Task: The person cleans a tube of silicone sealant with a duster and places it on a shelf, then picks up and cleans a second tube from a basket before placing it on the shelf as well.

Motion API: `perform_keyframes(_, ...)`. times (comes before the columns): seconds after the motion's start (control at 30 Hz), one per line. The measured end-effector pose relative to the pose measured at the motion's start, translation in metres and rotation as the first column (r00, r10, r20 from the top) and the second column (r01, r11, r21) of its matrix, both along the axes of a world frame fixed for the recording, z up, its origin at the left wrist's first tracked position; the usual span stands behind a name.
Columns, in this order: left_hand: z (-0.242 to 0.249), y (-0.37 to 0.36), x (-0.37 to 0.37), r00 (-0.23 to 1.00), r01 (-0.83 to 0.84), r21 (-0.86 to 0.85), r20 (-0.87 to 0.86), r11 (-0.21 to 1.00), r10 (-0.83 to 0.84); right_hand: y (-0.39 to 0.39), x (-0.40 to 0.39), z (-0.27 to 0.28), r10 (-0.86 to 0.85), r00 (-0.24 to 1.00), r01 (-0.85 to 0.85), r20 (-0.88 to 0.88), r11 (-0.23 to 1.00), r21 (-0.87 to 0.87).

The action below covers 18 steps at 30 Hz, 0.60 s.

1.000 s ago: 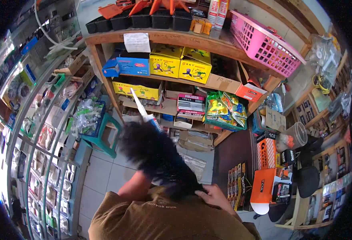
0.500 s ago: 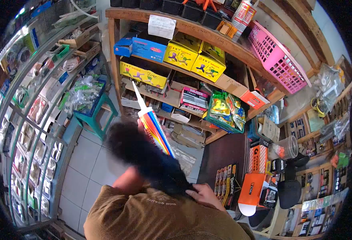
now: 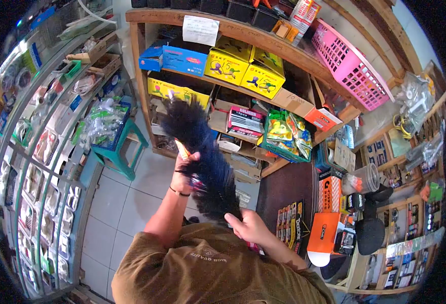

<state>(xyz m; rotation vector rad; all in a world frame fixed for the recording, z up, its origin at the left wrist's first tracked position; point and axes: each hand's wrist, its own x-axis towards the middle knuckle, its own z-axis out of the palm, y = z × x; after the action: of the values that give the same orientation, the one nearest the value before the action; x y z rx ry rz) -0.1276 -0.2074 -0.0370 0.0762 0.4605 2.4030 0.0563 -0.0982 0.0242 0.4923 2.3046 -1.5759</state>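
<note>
At the far left stands a curved glass display case (image 3: 35,167) with metal shelves full of small packaged goods. Just right of it, a teal plastic stool (image 3: 120,152) carries a blue crate of clear plastic bags (image 3: 104,126). Behind and above the stool rises a wooden shelf unit (image 3: 243,33); on it sit a blue cardboard box (image 3: 182,58) and, further right, yellow cardboard boxes (image 3: 243,68), with a white paper note (image 3: 200,29) hanging from the top board.

In the near middle, the left hand (image 3: 185,175) is closed round a multicoloured sealant cartridge (image 3: 183,150), fingers wrapped about it; only a short striped piece shows by the fingers, the rest being hidden behind the duster. A dark band sits on that wrist. Across the cartridge lies a black feather duster (image 3: 203,162), its bushy head reaching up toward the shelf and its narrow end running down to the right hand (image 3: 251,228), which is clenched round the handle just above the brown shirt.

Right of the hands, a green mesh bag of coloured packets (image 3: 284,137) hangs at the shelf end. Further right, an orange box (image 3: 324,230) stands on a dark counter (image 3: 284,190), and a pink plastic basket (image 3: 349,63) rests tilted high on the top shelf.
</note>
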Motion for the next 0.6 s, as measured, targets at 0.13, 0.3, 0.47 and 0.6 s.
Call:
perform_keyframes(0.13, 0.012, 0.006, -0.014, 0.982, -0.046, 0.291, -0.162, 0.956, 0.096, 0.008, 0.014, 0.003, -0.038, 0.999, 0.030, -0.035, 0.981, -0.194)
perform_keyframes(0.3, -0.005, 0.018, -0.037, 0.965, -0.156, 0.206, -0.178, 0.966, 0.194, 0.024, 0.045, -0.022, -0.030, 0.998, 0.036, -0.047, 0.990, 0.139)
perform_keyframes(0.47, 0.006, 0.028, -0.050, 0.990, -0.082, 0.296, -0.084, 0.952, 0.111, 0.019, 0.063, -0.040, -0.133, 0.980, 0.170, -0.145, 0.941, 0.291)
perform_keyframes(0.6, -0.005, 0.032, -0.058, 0.947, -0.276, 0.214, 0.226, 0.937, 0.228, 0.025, 0.088, -0.078, -0.347, 0.934, 0.355, -0.084, 0.882, 0.309)
